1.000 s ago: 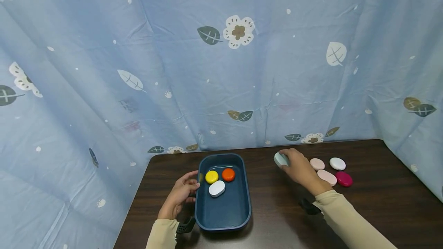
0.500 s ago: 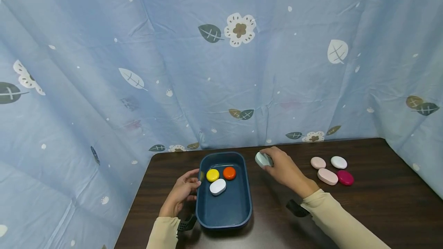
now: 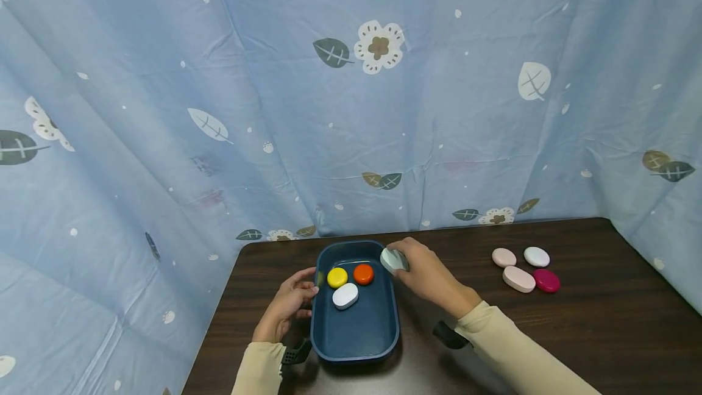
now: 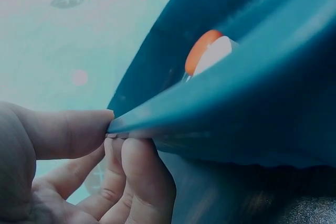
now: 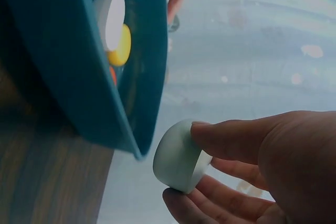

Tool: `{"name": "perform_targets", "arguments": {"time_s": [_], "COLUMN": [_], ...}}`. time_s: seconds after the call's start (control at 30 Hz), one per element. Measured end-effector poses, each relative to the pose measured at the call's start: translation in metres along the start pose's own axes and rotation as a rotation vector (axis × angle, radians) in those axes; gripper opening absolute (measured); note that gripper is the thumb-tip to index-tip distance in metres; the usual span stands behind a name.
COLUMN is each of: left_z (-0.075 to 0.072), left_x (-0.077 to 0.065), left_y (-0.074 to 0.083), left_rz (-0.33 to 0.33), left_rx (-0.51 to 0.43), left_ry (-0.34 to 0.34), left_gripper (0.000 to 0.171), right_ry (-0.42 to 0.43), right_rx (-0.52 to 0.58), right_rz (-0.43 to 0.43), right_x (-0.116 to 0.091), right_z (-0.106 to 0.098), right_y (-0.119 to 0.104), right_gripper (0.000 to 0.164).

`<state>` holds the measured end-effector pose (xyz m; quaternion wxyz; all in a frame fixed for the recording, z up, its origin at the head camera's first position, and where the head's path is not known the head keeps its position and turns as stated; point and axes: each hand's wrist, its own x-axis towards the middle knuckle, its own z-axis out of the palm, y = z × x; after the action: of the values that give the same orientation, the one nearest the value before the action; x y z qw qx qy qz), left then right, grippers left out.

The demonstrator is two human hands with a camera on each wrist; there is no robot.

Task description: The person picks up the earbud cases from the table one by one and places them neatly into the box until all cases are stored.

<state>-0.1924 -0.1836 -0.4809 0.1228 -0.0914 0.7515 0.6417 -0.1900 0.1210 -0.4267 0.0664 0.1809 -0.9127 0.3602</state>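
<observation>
In the head view, my right hand (image 3: 430,273) pinches a pale green soap bar (image 3: 393,260) at the upper right rim of the blue bin. The right wrist view has the thumb on one side of the green bar (image 5: 177,156) and fingertips below it. My left hand (image 3: 287,305) grips the left rim of the blue bin (image 3: 356,340), thumb above and fingers under it in the left wrist view. Inside the bin lie a yellow round soap (image 3: 337,278), an orange round soap (image 3: 363,274) and a white oval soap (image 3: 345,296).
On the dark wooden table (image 3: 598,334), to the right, lie a small pink soap (image 3: 504,258), a larger pink soap (image 3: 518,279), a white soap (image 3: 536,256) and a magenta soap (image 3: 546,281). A blue patterned curtain (image 3: 439,108) hangs behind the table.
My right hand has carried the pale green soap leftward from above the table to the bin's right rim. The left hand keeps its hold on the bin.
</observation>
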Motion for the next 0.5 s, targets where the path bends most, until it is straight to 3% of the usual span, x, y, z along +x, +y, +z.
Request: {"name": "perform_targets", "arguments": {"time_s": [0.5], "left_z": [0.003], "left_x": [-0.002], "left_y": [0.003], "left_rz": [-0.022], "left_rx": [0.000], "left_ry": [0.022], "left_gripper": [0.049], "right_ry": [-0.124], "right_rx": [-0.019], "right_rz": [-0.022], "right_x": [0.005], "right_z": [0.022], "right_y": [-0.024], "right_gripper": [0.042]}}
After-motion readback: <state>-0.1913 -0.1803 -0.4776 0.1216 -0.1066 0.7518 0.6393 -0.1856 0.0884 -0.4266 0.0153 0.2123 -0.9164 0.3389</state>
